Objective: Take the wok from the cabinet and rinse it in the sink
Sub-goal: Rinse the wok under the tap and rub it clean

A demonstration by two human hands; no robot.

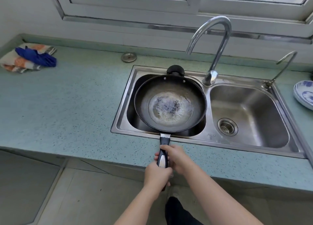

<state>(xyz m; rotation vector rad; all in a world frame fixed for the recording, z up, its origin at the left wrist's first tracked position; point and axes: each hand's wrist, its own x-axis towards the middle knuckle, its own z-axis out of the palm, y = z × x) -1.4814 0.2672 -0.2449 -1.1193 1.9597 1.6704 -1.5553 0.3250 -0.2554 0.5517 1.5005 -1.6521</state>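
A black wok with a worn, grey middle is over the left basin of the steel double sink. Its dark handle sticks out toward me over the counter's front edge. My left hand grips the near end of the handle. My right hand grips the same handle just ahead of it. A small black helper knob shows at the wok's far rim. The tall curved faucet stands behind the divider, its spout hanging above the wok's far right side. No water is running.
The right basin has a drain strainer. A thin second tap stands at the sink's far right corner. A blue-and-white plate lies at the right edge. Folded cloths and a metal sink plug sit on the teal counter.
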